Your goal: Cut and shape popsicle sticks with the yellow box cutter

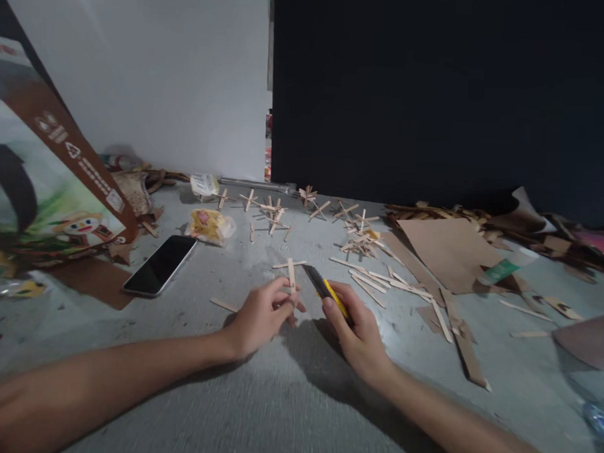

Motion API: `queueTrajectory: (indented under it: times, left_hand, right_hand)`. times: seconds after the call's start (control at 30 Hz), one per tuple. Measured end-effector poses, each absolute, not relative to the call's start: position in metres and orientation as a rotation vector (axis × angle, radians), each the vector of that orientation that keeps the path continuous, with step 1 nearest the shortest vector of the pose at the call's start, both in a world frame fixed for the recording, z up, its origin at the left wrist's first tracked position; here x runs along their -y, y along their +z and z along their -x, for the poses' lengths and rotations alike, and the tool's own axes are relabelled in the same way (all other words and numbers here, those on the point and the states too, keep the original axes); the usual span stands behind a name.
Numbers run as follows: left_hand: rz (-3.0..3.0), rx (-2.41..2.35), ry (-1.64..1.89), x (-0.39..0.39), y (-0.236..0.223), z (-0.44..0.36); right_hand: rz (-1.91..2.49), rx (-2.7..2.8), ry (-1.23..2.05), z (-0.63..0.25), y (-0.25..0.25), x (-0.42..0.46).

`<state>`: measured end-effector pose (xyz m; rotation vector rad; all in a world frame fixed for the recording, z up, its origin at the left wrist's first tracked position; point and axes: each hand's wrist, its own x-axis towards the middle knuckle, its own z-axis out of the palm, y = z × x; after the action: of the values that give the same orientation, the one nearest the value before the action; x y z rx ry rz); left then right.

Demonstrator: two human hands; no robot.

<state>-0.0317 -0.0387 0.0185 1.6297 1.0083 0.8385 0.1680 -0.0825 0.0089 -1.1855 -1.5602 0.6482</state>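
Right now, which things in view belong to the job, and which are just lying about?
Job, seemingly:
- yellow cutter, right hand
- wooden stick, left hand
- loose sticks, probably
- crossed sticks, probably

Apparently lying about:
- phone
- yellow packet
- tube

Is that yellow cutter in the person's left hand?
No, the right hand grips the yellow cutter, while the left hand holds a small wooden stick.

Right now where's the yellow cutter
The cutter is right of centre in the head view, in the right hand, near the stick in the left hand.
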Motion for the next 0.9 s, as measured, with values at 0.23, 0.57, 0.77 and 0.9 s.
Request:
queueTrajectory:
  times: [0.23, 0.57, 0.77, 0.9]
  left_hand:
    - [-1.484, -1.013, 0.939, 0.0366, 0.0195, 0.0309]
    - [-1.479, -1.014, 0.945, 0.0365, 0.0171, 0.0299]
    - [-1.505, -1.037, 0.927, 0.036, 0.0152, 0.0321]
    - [-1.564, -1.057, 0.925, 0.0366, 0.0139, 0.0336]
  right_hand:
    - [1.258, 1.746, 0.519, -0.1703, -0.0011, 0.0828]
    - [1.188, 1.816, 0.585, -0.1683, 0.0068, 0.0848]
    - [1.233, 1.856, 0.575, -0.1687, 0.0047, 0.0863]
    - [1.285, 1.829, 0.643, -0.1697, 0.0054, 0.0864]
